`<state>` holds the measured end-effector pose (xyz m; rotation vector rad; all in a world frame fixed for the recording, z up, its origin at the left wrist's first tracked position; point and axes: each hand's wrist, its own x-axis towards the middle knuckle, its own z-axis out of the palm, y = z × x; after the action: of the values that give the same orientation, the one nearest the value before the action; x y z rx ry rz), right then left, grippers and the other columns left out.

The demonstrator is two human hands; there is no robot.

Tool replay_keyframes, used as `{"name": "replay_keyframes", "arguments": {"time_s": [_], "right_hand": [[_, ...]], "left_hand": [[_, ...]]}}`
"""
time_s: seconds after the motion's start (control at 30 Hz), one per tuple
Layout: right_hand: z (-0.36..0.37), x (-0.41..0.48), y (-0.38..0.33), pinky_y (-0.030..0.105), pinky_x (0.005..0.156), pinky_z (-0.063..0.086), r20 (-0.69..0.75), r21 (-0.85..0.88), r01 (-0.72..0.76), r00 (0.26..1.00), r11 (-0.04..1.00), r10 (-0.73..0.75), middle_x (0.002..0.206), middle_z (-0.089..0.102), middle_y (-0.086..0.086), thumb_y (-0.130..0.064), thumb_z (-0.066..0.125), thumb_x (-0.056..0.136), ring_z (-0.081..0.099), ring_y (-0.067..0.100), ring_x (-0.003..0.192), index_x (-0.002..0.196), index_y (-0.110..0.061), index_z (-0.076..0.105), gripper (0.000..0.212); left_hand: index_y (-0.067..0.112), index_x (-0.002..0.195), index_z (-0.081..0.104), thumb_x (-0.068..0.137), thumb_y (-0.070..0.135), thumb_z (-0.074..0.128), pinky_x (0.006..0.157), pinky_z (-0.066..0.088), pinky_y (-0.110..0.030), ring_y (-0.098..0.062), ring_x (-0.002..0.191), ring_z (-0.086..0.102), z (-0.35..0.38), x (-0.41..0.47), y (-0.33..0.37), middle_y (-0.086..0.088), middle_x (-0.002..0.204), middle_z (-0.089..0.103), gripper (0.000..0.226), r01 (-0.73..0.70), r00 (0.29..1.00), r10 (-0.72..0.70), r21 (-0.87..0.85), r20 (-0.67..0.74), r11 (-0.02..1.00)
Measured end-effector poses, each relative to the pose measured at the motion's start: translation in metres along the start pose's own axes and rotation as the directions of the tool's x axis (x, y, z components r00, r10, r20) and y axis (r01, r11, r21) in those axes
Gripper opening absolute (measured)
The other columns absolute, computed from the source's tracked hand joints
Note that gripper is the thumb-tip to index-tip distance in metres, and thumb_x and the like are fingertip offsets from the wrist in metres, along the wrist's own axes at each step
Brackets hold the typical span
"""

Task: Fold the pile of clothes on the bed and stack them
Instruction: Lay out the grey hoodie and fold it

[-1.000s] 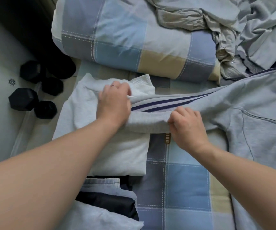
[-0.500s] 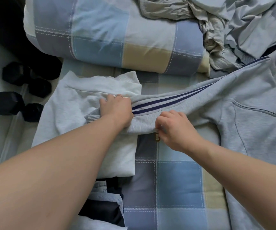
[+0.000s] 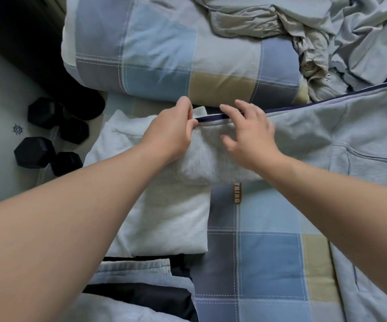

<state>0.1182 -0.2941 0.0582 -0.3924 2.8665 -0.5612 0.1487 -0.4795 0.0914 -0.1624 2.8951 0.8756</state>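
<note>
A grey hoodie (image 3: 350,145) with navy sleeve stripes lies spread across the right of the checked bedspread (image 3: 269,259). Its sleeve (image 3: 211,159) stretches left over a folded white sweatshirt (image 3: 169,212). My left hand (image 3: 171,131) pinches the sleeve near its cuff, at the striped edge. My right hand (image 3: 248,133) hovers over the sleeve beside it, fingers spread and blurred. A pile of unfolded grey and beige clothes (image 3: 327,38) lies at the top right.
A rolled checked duvet (image 3: 164,54) lies across the back of the bed. Folded denim and dark garments (image 3: 146,289) are stacked at the near left. Black dumbbells (image 3: 48,135) sit on the floor to the left of the bed.
Both hands moved away from me with the sleeve, turning it so the stripes sit at the far edge. My right hand let go of the sleeve and opened.
</note>
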Motion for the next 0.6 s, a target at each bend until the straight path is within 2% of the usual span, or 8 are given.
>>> {"name": "replay_keyframes", "arguments": {"time_s": [0.1,0.2,0.23,0.3,0.37,0.43,0.5,0.6], "right_hand": [[-0.004,0.024,-0.012,0.049,0.117,0.016,0.118,-0.055,-0.025,0.992,0.998,0.032,0.149,0.042,-0.005,-0.033,0.057,0.093,0.026,0.024,0.143,0.13,-0.033,0.057,0.037],[-0.008,0.033,-0.018,0.05,0.115,0.018,0.097,-0.06,-0.047,0.994,0.997,0.052,0.133,0.052,-0.004,-0.025,0.052,0.094,0.038,0.026,0.132,0.111,-0.031,0.065,0.022],[-0.009,0.035,-0.02,0.051,0.114,0.019,0.094,-0.064,-0.054,0.994,0.997,0.06,0.13,0.053,-0.003,-0.024,0.05,0.095,0.04,0.027,0.129,0.111,-0.03,0.065,0.023],[-0.01,0.036,-0.022,0.052,0.114,0.019,0.112,-0.087,-0.063,0.991,0.994,0.072,0.127,0.053,0.0,-0.022,0.045,0.097,0.042,0.029,0.126,0.114,-0.03,0.063,0.026],[-0.008,0.036,-0.024,0.054,0.115,0.019,0.131,-0.1,-0.068,0.988,0.993,0.081,0.125,0.054,0.002,-0.023,0.042,0.099,0.044,0.031,0.125,0.118,-0.029,0.062,0.028],[-0.004,0.037,-0.026,0.054,0.115,0.019,0.11,-0.091,-0.076,0.99,0.993,0.086,0.127,0.054,0.003,-0.026,0.042,0.1,0.044,0.032,0.126,0.121,-0.028,0.06,0.028],[0.003,0.035,-0.03,0.055,0.115,0.019,0.054,-0.084,-0.078,0.995,0.993,0.083,0.14,0.048,0.004,-0.032,0.046,0.1,0.037,0.031,0.134,0.13,-0.029,0.055,0.032],[0.017,0.016,-0.04,0.054,0.118,0.015,-0.006,-0.14,-0.032,1.0,0.99,0.031,0.163,0.019,0.005,-0.037,0.052,0.098,0.014,0.029,0.15,0.153,-0.03,0.029,0.06]], "left_hand": [[0.016,0.106,0.044,0.101,0.031,0.054,0.068,0.043,-0.042,-0.032,0.083,0.056,-0.002,0.003,0.0,-0.001,0.081,0.057,0.019,0.006,1.0,-0.006,-0.027,0.002,1.0],[0.021,0.104,0.048,0.082,0.054,0.074,0.071,0.047,-0.039,-0.021,0.08,0.057,-0.01,0.004,-0.009,0.001,0.083,0.058,0.048,0.119,0.978,-0.122,0.028,0.17,0.993],[0.018,0.097,0.053,0.075,0.053,0.079,0.068,0.047,-0.036,-0.021,0.079,0.058,-0.013,0.005,-0.014,0.002,0.081,0.059,0.048,0.137,0.957,-0.161,0.114,0.241,0.984],[0.015,0.081,0.06,0.074,0.039,0.079,0.06,0.043,-0.031,-0.024,0.075,0.06,-0.019,0.004,-0.025,-0.001,0.075,0.062,0.031,0.186,0.899,-0.254,0.214,0.356,0.959],[0.011,0.08,0.064,0.073,0.03,0.081,0.062,0.042,-0.028,-0.025,0.072,0.059,-0.027,0.002,-0.041,-0.003,0.075,0.062,0.027,0.389,0.822,-0.371,0.051,0.432,0.92],[0.011,0.083,0.064,0.069,0.028,0.085,0.068,0.042,-0.03,-0.025,0.073,0.056,-0.032,-0.002,-0.054,-0.01,0.08,0.059,0.03,0.595,0.757,-0.432,-0.242,0.491,0.767],[0.013,0.08,0.061,0.075,0.029,0.085,0.064,0.042,-0.027,-0.024,0.069,0.055,-0.031,-0.007,-0.061,-0.009,0.08,0.058,0.03,0.646,0.753,-0.476,-0.371,0.454,0.667],[0.018,0.085,0.058,0.084,0.038,0.079,0.07,0.044,-0.03,-0.024,0.083,0.059,-0.017,-0.015,-0.071,-0.007,0.1,0.067,0.03,0.626,0.779,-0.591,-0.22,0.207,0.748]]}}
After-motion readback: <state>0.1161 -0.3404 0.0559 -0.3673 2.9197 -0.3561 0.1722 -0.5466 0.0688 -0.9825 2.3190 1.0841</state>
